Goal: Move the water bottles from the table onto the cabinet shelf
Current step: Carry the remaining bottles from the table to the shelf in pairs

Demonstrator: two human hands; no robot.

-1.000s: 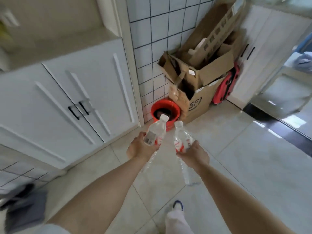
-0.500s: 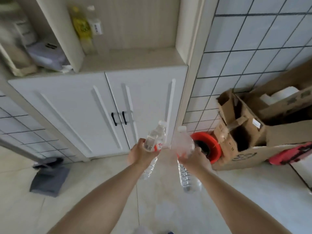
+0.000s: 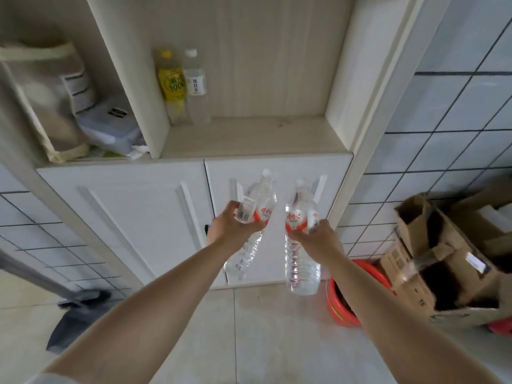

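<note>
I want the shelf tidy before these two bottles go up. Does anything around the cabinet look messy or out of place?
The open shelf looks orderly: a yellow-label bottle and a clear bottle stand upright at its back left. The left compartment is cluttered with a bag and container, and torn cardboard boxes sit on the floor at the right.

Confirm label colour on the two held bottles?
Red and white on both bottles, clearest in the head view.
</note>
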